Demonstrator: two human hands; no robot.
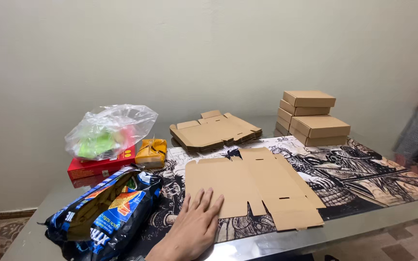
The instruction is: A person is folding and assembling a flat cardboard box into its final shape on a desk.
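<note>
A table (393,212) with a glossy top stands against a pale wall and bears a long printed mat (364,169) with black line drawings. On the mat, near the front edge, lies a flat unfolded cardboard box (257,186), its flaps spread out. Behind it, near the wall, sits a stack of flat box blanks (214,130), and to the right a pile of folded boxes (313,118), several high. At the front left lies a big blue snack bag (105,215), and behind it a clear plastic bag (110,130) with green and pink contents rests on a red box (100,166). Just beside that is a small yellow packet (152,152). The left hand (194,229) lies flat and spread, palm down, its fingertips (208,195) pressing the near left corner of the unfolded cardboard box, gripping nothing. The right hand is out of sight.
</note>
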